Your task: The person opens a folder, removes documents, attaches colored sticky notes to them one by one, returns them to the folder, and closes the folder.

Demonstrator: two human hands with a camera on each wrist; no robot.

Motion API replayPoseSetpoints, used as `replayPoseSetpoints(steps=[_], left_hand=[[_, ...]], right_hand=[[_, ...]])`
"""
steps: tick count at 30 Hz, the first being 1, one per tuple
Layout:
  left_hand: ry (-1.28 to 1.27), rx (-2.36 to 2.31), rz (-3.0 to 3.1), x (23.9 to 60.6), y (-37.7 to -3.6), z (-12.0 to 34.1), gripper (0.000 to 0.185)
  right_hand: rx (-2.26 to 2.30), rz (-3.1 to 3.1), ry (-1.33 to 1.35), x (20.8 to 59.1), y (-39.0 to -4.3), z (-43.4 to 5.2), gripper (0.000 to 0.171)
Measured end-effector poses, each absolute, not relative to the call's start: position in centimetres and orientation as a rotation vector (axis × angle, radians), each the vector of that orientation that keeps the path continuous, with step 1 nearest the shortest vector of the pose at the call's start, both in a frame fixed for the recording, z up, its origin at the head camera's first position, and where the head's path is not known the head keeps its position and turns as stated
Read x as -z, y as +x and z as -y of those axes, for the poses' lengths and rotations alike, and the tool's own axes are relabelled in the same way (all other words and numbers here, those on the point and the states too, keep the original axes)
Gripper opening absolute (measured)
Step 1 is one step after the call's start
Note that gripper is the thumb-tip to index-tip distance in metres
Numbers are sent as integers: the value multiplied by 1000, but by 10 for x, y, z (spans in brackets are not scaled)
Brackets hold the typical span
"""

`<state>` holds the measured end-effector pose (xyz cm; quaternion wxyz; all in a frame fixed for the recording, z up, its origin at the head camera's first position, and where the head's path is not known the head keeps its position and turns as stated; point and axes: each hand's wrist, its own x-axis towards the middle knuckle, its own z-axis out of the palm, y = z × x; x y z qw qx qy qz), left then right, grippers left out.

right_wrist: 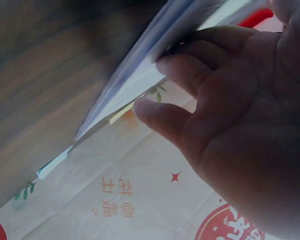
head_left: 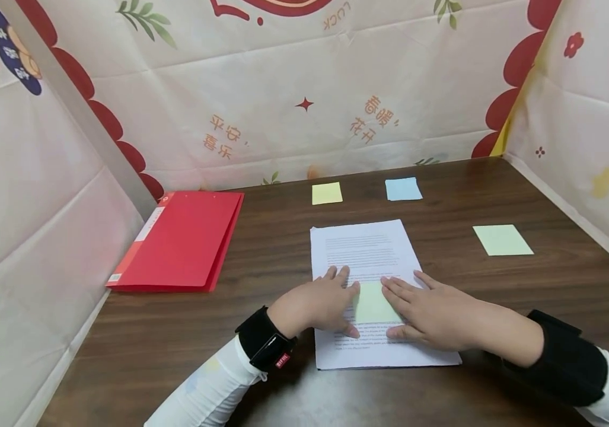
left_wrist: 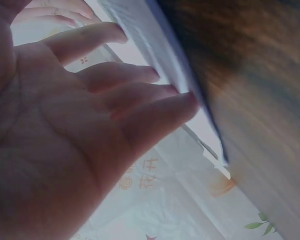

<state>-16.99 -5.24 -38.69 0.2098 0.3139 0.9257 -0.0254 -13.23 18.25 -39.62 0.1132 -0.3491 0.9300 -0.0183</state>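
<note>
A pale green sticky note (head_left: 373,305) lies on a stack of printed paper (head_left: 363,242) in the head view. My left hand (head_left: 319,303) rests on the paper, its fingers spread and the index fingertip at the note's left edge. From the other side, my right hand (head_left: 440,315) touches the note's right edge with extended fingertips, its thumb lower on the page. In the left wrist view, the palm of the left hand (left_wrist: 65,120) faces the camera beside the stack's edge. The right wrist view has the right hand (right_wrist: 235,105) with its fingertips against the paper.
A red folder (head_left: 181,243) lies on the brown wooden table (head_left: 267,237) at the left. Behind the stack are a yellow sticky note (head_left: 327,193) and a blue one (head_left: 403,189); another pale green note (head_left: 503,240) is at the right. Printed white cloth (head_left: 283,95) encloses the table.
</note>
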Motion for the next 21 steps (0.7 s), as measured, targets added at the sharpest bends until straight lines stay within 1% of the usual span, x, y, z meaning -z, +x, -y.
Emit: replayPoseSetpoints(steps=[5, 11, 15, 21], left_hand=[[880, 39, -2557, 386, -170, 51, 90], [864, 1, -2584, 387, -169, 52, 88], [856, -1, -2580, 389, -168, 52, 90], [884, 4, -2587, 391, -171, 53, 90]], right_hand=[[56, -2739, -1027, 398, -129, -186, 95], [41, -2720, -1025, 394, -129, -184, 95], [26, -2679, -1010, 389, -130, -180, 96], [-12, -2586, -940, 374, -141, -170, 91]])
